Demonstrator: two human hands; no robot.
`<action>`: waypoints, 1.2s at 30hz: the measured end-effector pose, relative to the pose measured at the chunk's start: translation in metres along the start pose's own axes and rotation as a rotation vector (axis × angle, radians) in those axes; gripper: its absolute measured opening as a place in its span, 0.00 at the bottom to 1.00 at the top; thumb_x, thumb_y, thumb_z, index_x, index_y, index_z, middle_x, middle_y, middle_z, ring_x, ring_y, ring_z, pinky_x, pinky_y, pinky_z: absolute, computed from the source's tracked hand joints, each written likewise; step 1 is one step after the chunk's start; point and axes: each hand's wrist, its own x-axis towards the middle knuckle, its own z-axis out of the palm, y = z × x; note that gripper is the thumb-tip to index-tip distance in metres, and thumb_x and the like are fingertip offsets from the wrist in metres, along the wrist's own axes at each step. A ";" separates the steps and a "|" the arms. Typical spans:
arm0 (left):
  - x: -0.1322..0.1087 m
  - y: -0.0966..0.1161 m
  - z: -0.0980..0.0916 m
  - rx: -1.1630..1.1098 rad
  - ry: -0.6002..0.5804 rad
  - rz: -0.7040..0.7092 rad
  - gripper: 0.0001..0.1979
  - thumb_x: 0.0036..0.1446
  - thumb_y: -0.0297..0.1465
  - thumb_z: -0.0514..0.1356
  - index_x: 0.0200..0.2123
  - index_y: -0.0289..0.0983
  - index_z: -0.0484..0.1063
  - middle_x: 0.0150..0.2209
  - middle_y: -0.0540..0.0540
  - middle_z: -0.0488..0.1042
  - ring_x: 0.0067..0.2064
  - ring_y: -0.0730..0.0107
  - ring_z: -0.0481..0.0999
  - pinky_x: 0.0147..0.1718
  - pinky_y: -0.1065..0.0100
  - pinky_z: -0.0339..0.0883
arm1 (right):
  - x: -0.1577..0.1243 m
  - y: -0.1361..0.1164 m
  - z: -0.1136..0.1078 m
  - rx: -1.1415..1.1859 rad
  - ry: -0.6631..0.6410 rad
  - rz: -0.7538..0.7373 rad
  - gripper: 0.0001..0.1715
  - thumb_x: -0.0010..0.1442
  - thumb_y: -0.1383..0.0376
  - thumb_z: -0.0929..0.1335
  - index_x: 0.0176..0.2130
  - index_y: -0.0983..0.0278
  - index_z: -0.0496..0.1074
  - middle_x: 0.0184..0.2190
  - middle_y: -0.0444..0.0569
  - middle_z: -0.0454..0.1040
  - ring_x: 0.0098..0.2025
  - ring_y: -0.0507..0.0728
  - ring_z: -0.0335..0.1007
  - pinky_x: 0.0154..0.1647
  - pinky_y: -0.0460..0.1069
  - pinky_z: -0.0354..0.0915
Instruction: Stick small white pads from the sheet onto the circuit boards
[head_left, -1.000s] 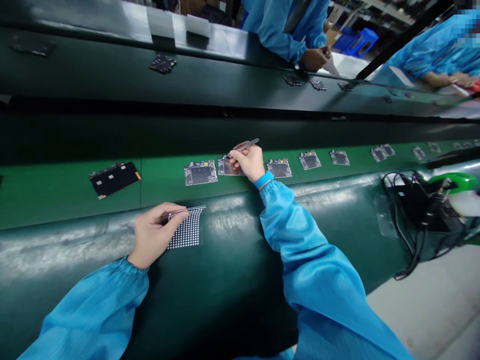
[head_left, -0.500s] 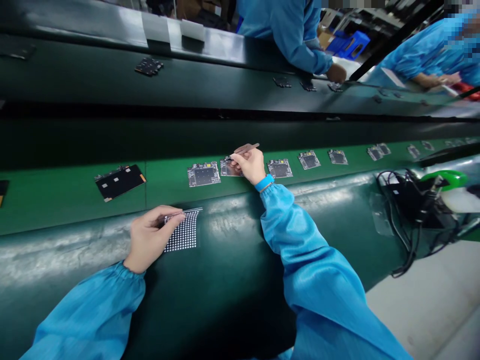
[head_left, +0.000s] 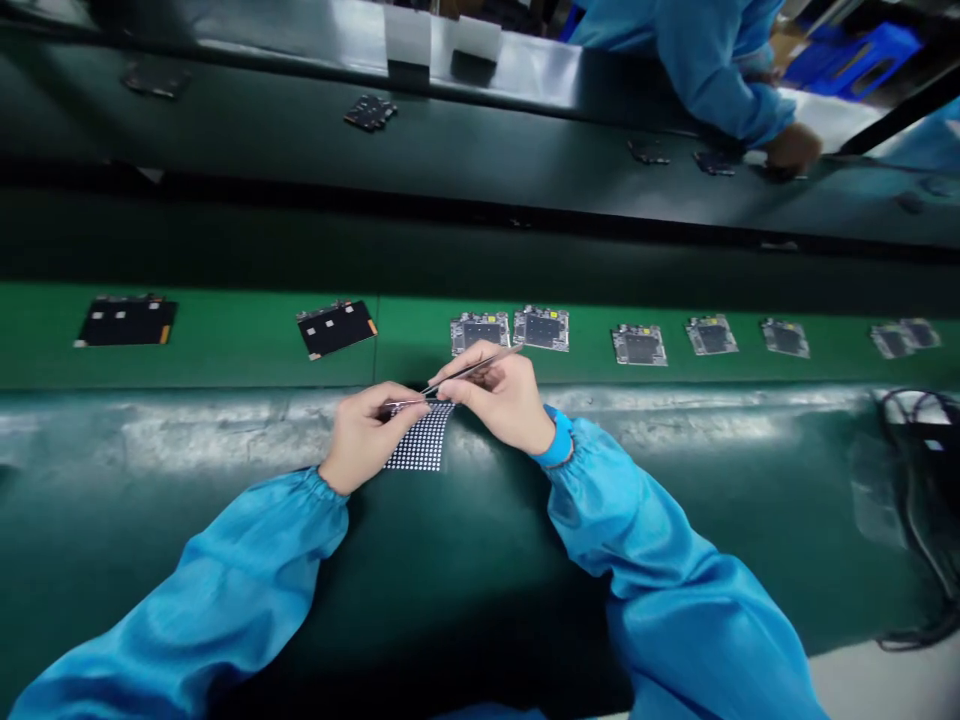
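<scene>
Between thumb and fingers, my left hand point(head_left: 373, 432) pinches the top edge of a sheet of small white round stickers point(head_left: 420, 440), which hangs over the green padded edge. My right hand point(head_left: 499, 395) is closed on metal tweezers point(head_left: 476, 367), their tips at the top edge of the sheet near my left fingertips. Whether a sticker is in the tips is too small to tell. Just beyond my right hand lie two circuit boards, one point(head_left: 480, 330) partly hidden by the hand and another point(head_left: 541, 328) beside it.
More circuit boards point(head_left: 639, 345) lie along the green belt point(head_left: 420, 330) to the right. Two black-covered boards point(head_left: 337, 328) with white squares lie left. A co-worker's hand point(head_left: 795, 150) is at the far line. Cables point(head_left: 919, 520) hang at the right edge.
My right hand with the tweezers has come back from a board on the belt to the sticker sheet in my left hand. The view has turned left.
</scene>
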 end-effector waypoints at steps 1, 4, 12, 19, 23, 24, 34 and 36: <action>0.000 0.000 0.000 0.005 0.004 0.002 0.06 0.57 0.35 0.70 0.33 0.39 0.81 0.32 0.48 0.83 0.31 0.70 0.80 0.32 0.70 0.73 | -0.001 -0.001 0.003 -0.014 -0.009 -0.001 0.10 0.56 0.61 0.77 0.34 0.65 0.79 0.32 0.48 0.79 0.32 0.54 0.76 0.36 0.50 0.74; 0.000 0.002 0.000 0.011 0.006 0.006 0.07 0.57 0.36 0.70 0.32 0.39 0.81 0.28 0.50 0.81 0.26 0.73 0.76 0.27 0.72 0.69 | -0.001 -0.001 0.007 -0.055 -0.029 -0.005 0.08 0.57 0.61 0.76 0.35 0.65 0.80 0.34 0.48 0.79 0.33 0.54 0.76 0.37 0.51 0.74; 0.002 0.005 0.001 0.010 0.011 0.026 0.09 0.58 0.36 0.69 0.29 0.39 0.78 0.22 0.54 0.74 0.22 0.77 0.68 0.23 0.72 0.62 | 0.003 -0.001 0.014 -0.070 -0.032 0.011 0.07 0.57 0.62 0.76 0.35 0.64 0.80 0.33 0.47 0.79 0.32 0.54 0.76 0.36 0.50 0.73; 0.001 0.005 0.001 0.014 0.008 0.020 0.09 0.58 0.37 0.69 0.29 0.38 0.78 0.22 0.54 0.74 0.22 0.77 0.67 0.23 0.72 0.61 | 0.004 -0.002 0.015 -0.074 -0.027 0.010 0.09 0.57 0.61 0.76 0.34 0.64 0.79 0.31 0.46 0.78 0.30 0.53 0.75 0.33 0.50 0.72; 0.001 0.004 0.002 0.012 0.007 0.019 0.09 0.58 0.36 0.69 0.30 0.38 0.79 0.24 0.53 0.76 0.24 0.77 0.69 0.24 0.72 0.62 | 0.004 -0.002 0.015 -0.050 -0.023 0.018 0.11 0.57 0.59 0.77 0.34 0.64 0.78 0.29 0.46 0.78 0.29 0.53 0.74 0.32 0.50 0.71; 0.001 0.004 0.002 0.011 0.008 0.017 0.09 0.58 0.36 0.70 0.30 0.38 0.79 0.24 0.53 0.76 0.24 0.77 0.70 0.24 0.72 0.62 | 0.004 -0.002 0.015 -0.035 -0.027 0.018 0.11 0.57 0.60 0.76 0.34 0.64 0.78 0.29 0.46 0.78 0.30 0.53 0.75 0.33 0.50 0.72; -0.001 -0.001 0.001 -0.035 -0.019 -0.029 0.06 0.57 0.36 0.70 0.35 0.40 0.82 0.34 0.47 0.84 0.34 0.68 0.82 0.35 0.68 0.75 | 0.009 -0.004 0.001 0.035 0.042 -0.012 0.12 0.56 0.60 0.77 0.34 0.66 0.76 0.28 0.47 0.80 0.28 0.52 0.77 0.28 0.47 0.72; -0.001 -0.001 0.001 -0.020 -0.022 -0.033 0.06 0.57 0.36 0.70 0.35 0.40 0.82 0.34 0.48 0.84 0.34 0.68 0.82 0.36 0.68 0.75 | 0.011 -0.002 -0.010 0.038 0.081 -0.012 0.14 0.55 0.60 0.78 0.34 0.66 0.75 0.27 0.47 0.79 0.28 0.53 0.78 0.26 0.46 0.71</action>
